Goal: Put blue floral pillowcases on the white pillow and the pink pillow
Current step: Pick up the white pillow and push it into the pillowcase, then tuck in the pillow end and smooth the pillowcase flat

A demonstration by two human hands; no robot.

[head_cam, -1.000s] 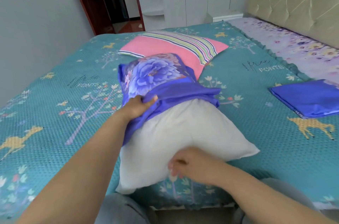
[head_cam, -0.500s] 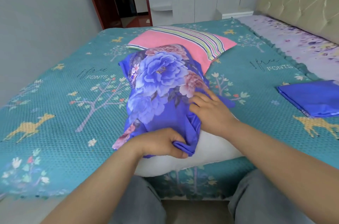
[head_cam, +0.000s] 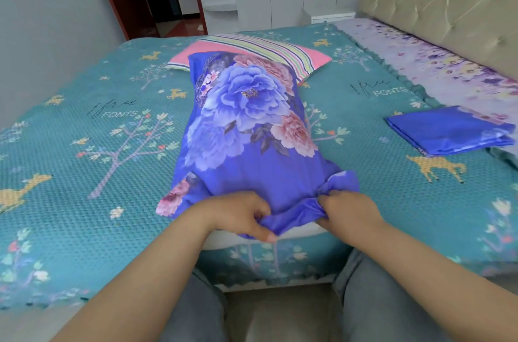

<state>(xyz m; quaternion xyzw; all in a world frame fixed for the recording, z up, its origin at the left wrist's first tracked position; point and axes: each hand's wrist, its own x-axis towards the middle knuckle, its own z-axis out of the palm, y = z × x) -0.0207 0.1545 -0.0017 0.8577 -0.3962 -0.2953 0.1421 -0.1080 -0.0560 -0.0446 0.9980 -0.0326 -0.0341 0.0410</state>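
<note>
The blue floral pillowcase [head_cam: 246, 128] lies lengthwise on the teal bedspread [head_cam: 84, 145], drawn over nearly all of the white pillow [head_cam: 297, 231], of which only a thin strip shows at the near edge of the bed; the left hand [head_cam: 238, 212] pinches the bunched open hem, its grip clamped on the fabric, thumb under and fingers curled over; the right hand [head_cam: 347, 212] grips the same hem just beside it, fingers closed round a gathered fold; the pink pillow [head_cam: 283, 53], with its striped band, lies bare behind the far end of the covered one, touching it; a second folded blue pillowcase [head_cam: 451, 131] lies well apart to the right, near the lilac floral sheet [head_cam: 437, 61].
</note>
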